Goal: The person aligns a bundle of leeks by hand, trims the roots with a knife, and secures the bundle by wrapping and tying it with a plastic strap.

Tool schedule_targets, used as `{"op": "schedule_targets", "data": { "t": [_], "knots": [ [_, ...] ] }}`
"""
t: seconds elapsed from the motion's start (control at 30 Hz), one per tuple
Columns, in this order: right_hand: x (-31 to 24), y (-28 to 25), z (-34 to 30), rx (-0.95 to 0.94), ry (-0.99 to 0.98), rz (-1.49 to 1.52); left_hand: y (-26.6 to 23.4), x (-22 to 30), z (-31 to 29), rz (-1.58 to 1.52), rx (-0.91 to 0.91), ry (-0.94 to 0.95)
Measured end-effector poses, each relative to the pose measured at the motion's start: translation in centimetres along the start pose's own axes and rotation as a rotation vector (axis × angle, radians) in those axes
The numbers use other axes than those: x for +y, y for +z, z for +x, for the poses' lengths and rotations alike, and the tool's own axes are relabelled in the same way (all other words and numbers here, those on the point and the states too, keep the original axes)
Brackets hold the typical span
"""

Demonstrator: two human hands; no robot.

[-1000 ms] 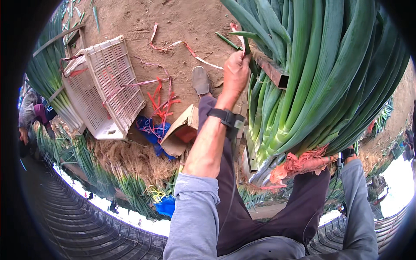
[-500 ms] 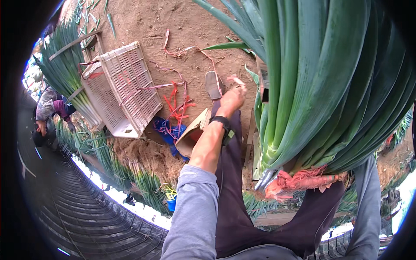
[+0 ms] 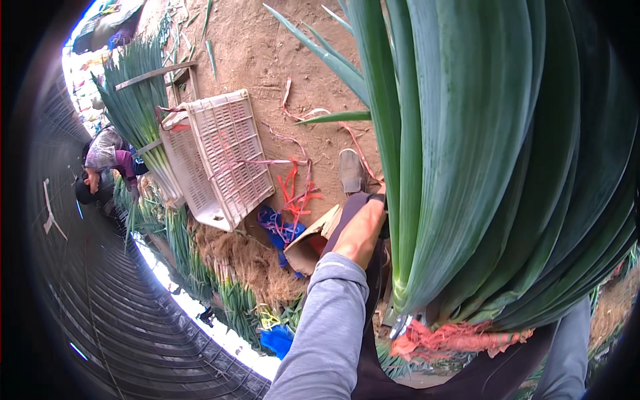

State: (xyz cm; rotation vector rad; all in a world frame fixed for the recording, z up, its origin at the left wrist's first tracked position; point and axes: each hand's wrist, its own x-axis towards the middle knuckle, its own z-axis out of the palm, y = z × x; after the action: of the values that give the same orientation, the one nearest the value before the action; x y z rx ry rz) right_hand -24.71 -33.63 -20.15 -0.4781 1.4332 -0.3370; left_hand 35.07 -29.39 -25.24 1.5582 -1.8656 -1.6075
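Observation:
A large bundle of long green onions (image 3: 453,167) fills the right side of the view, its broad leaves fanning upward. An orange-pink wrap (image 3: 460,339) of torn netting or cloth goes round its lower end, by my legs. My left forearm (image 3: 360,235), in a grey sleeve with a dark band at the wrist, reaches up to the bundle's left edge. Leaves cover my left hand, so its fingers and anything in them are hidden. Of my right arm only the grey sleeve (image 3: 565,353) shows beyond the bundle; the right hand is out of sight behind it.
A pale plastic crate (image 3: 233,153) lies tipped on the dirt floor, beside another onion bundle (image 3: 137,100) in a wooden frame. Pink and red strips (image 3: 297,193), blue plastic (image 3: 273,227) and a cardboard piece (image 3: 310,250) lie near my foot. Another person (image 3: 110,157) bends over at far left.
My left hand, earlier in the open with a pink strip at its fingers, has moved right and behind the leaves. The bundle fills more of the view, which has shifted.

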Motion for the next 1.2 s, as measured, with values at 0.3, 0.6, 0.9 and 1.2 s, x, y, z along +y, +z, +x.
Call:
{"op": "schedule_targets", "data": {
  "t": [0.3, 0.6, 0.9, 1.2],
  "knots": [
    [-0.1, 1.8, 5.3, -0.026, -0.093, 0.022, -3.7, -1.1, 1.3, 0.033, 0.035, -0.004],
    [1.1, 2.7, 7.2, -0.017, -0.141, 0.056, -6.0, -1.9, 2.2, 0.036, 0.023, -0.012],
    [0.7, 3.5, 6.5, -0.005, -0.164, 0.072, -8.2, -1.3, 2.7, 0.01, 0.007, -0.036],
    [0.1, 3.0, 0.0, 0.042, -0.096, 0.037, -7.9, 1.9, -1.0, -0.113, -0.044, -0.094]
  ]
}}
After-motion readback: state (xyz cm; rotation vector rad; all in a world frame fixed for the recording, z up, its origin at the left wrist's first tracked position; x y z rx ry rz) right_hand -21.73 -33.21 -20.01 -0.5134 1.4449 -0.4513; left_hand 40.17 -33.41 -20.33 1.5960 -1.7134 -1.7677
